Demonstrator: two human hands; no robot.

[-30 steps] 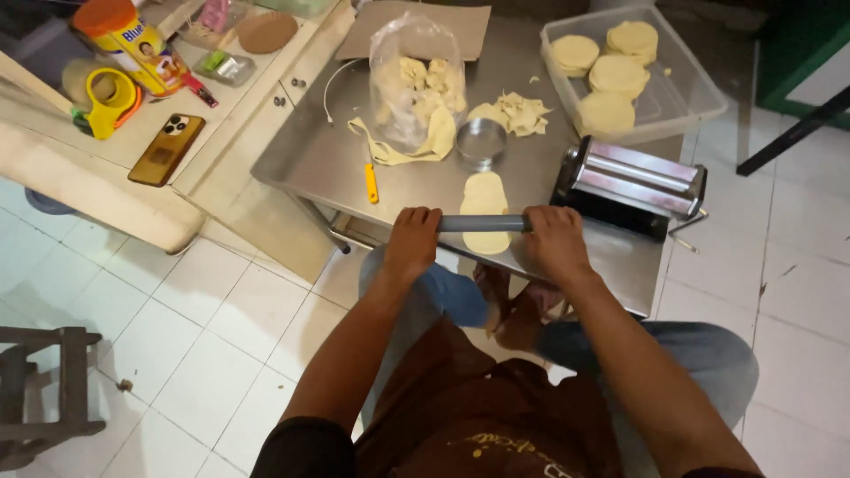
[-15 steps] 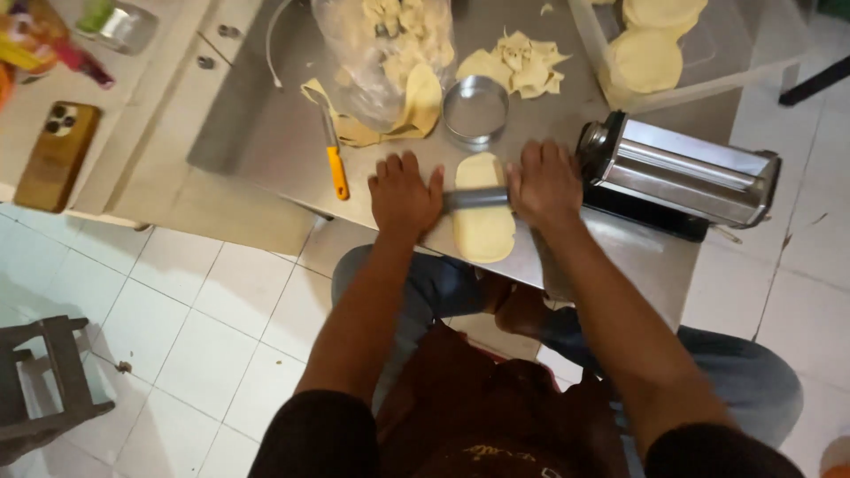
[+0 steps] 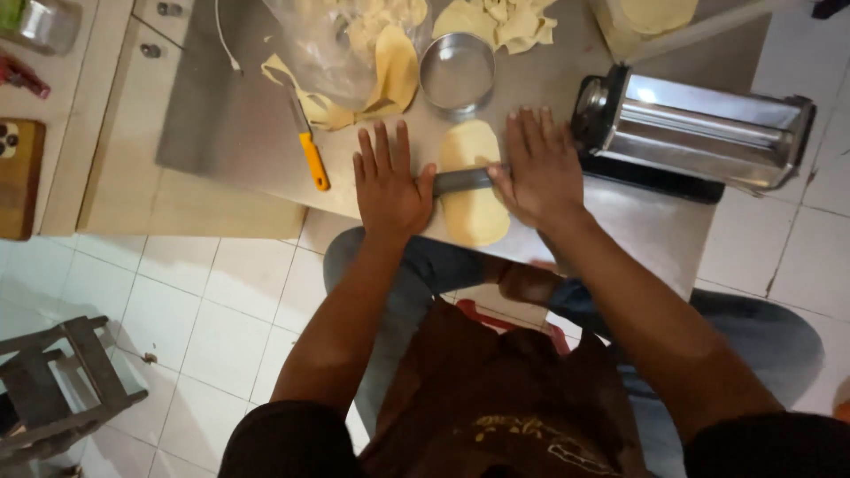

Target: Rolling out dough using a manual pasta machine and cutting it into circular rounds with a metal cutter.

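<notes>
Steel worktop (image 3: 239,124) carries an oval dough sheet (image 3: 472,190), its long axis running away from the person. Across it lies a rolling pin (image 3: 460,181); left hand (image 3: 387,188) and right hand (image 3: 537,168) press flat-fingered on its ends.

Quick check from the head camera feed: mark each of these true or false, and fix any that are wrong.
1. Both hands press a metal rolling pin across the dough piece. True: left hand and right hand lie flat on its ends.
2. The orange-handled knife lies right of the dough. False: it lies left of the left hand.
3. The round metal ring sits beyond the dough. True.
4. The pasta roller machine stands by the left hand. False: it stands beside the right hand.
5. The dough lies on the floor tiles. False: it rests on the steel worktop.
</notes>
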